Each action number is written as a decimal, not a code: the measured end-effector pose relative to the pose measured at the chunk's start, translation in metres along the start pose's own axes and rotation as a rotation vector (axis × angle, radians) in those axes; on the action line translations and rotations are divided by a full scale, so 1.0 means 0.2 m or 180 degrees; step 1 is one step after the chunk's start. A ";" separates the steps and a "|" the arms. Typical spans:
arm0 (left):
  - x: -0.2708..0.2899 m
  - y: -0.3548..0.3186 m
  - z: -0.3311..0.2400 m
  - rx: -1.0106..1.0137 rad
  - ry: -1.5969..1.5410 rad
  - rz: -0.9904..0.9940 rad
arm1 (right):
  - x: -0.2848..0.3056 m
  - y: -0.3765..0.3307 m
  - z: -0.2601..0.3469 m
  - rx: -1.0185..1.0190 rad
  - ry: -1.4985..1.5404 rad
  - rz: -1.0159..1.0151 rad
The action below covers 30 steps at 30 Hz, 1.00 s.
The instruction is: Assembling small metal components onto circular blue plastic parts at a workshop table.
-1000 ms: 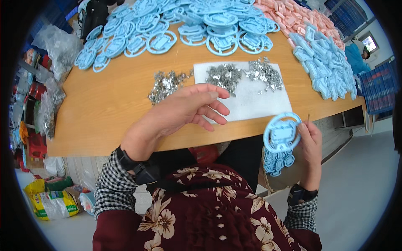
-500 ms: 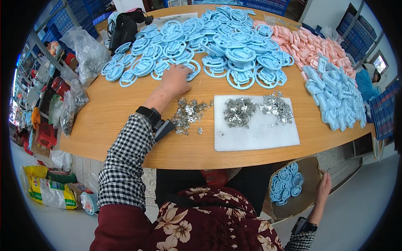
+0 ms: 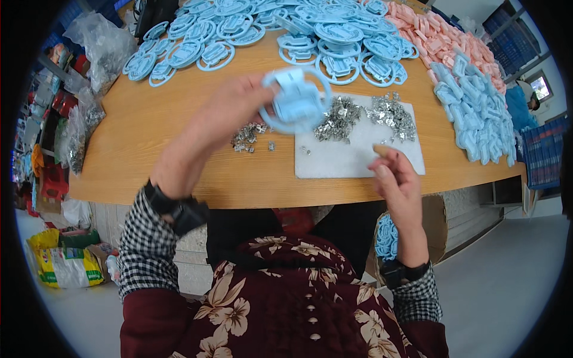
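Note:
My left hand [image 3: 221,113] grips the left edge of a light-blue oval plastic ring piece [image 3: 293,106] with a moulded centre, raised above the table and slightly blurred. My right hand [image 3: 401,185] is over the front right of the white foam pad [image 3: 334,164]; its thumb and forefinger stand apart, with nothing visible between them. Small metal clips [image 3: 340,122] lie heaped on the pad, with a second metal heap [image 3: 391,119] to their right. More loose metal clips [image 3: 246,138] sit on bare wood, partly hidden below my left hand.
A large pile of blue ring pieces [image 3: 337,33] covers the back of the wooden table [image 3: 137,155]. Pink plastic parts [image 3: 447,42] and long blue parts [image 3: 474,110] are heaped at the right. Below the table edge stands a cardboard box [image 3: 439,230] holding blue pieces.
My left hand has lifted a blue ring piece from the pile and brought it nearer. My right hand has risen from the cardboard box to the pad. The view has tilted down.

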<state>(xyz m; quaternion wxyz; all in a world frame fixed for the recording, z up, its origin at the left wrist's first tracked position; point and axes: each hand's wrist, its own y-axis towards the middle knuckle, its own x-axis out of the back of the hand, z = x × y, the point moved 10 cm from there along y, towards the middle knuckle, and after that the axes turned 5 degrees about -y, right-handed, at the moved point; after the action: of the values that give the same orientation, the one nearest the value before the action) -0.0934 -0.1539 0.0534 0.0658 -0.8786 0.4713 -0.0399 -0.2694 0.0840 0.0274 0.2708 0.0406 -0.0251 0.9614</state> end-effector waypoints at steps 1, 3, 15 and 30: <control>-0.08 -0.08 0.09 0.0157 -0.0396 0.0262 | -0.13 0.03 0.04 -0.0040 0.0198 0.0168; -0.20 -0.21 0.23 0.0541 -0.0677 0.0238 | -0.30 0.04 0.07 -0.0129 0.0591 0.0446; -0.25 -0.51 0.44 0.0789 -0.1021 0.0283 | -0.55 0.09 -0.09 -0.0414 -0.0767 0.1278; -0.23 -0.48 0.43 0.0625 -0.1054 0.0196 | -0.94 0.35 0.12 0.1445 -0.3347 0.0929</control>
<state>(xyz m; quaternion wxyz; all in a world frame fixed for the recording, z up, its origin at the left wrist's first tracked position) -0.0279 -0.0562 -0.0179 0.2290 -0.8477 0.4745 0.0615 -0.1454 -0.0754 0.0325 0.0715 0.5648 0.0451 0.8209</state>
